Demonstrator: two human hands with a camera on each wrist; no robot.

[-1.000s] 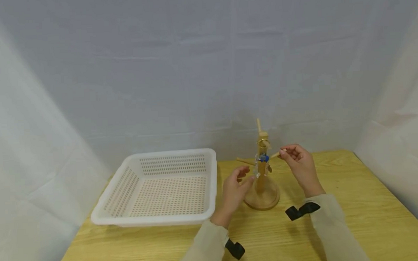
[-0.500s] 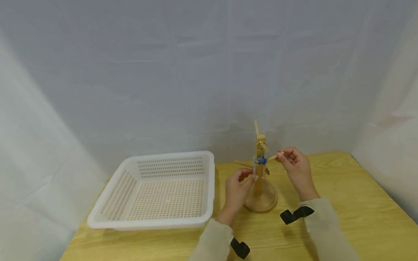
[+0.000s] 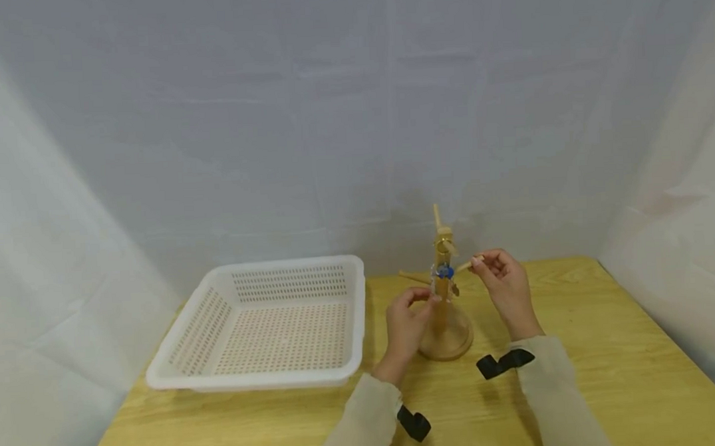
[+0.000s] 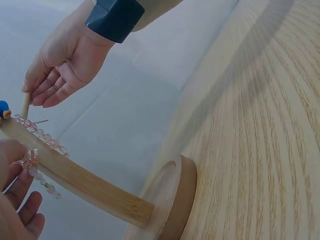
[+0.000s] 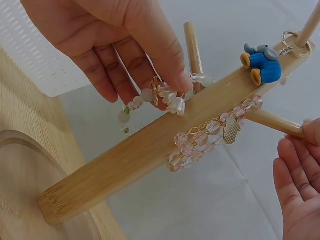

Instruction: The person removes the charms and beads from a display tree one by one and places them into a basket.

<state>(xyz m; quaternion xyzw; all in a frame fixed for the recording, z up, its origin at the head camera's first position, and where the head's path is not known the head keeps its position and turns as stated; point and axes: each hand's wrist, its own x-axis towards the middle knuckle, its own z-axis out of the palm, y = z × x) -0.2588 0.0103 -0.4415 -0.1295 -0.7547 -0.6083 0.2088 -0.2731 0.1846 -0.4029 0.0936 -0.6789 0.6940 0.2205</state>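
Note:
A wooden jewelry stand (image 3: 442, 292) with a post, round base and several pegs stands upright on the table. My left hand (image 3: 405, 324) is at the left of the post, pinching a beaded bracelet (image 5: 175, 103) with white flower beads beside a peg. My right hand (image 3: 507, 289) pinches the end of the right peg (image 5: 272, 122). A pink beaded bracelet (image 5: 192, 147) with a metal charm hangs on that peg, against the post. A keychain with a blue figure (image 5: 265, 69) hangs by its ring from the upper peg (image 5: 311, 24).
To the left, a white perforated plastic basket (image 3: 361, 316) sits on the wooden table (image 3: 608, 345). White cloth (image 3: 306, 152) hangs behind the table and at both sides.
My left hand has moved in closer to the post and now pinches the flower-bead bracelet. My right hand keeps its grip on the peg. The view has shifted slightly.

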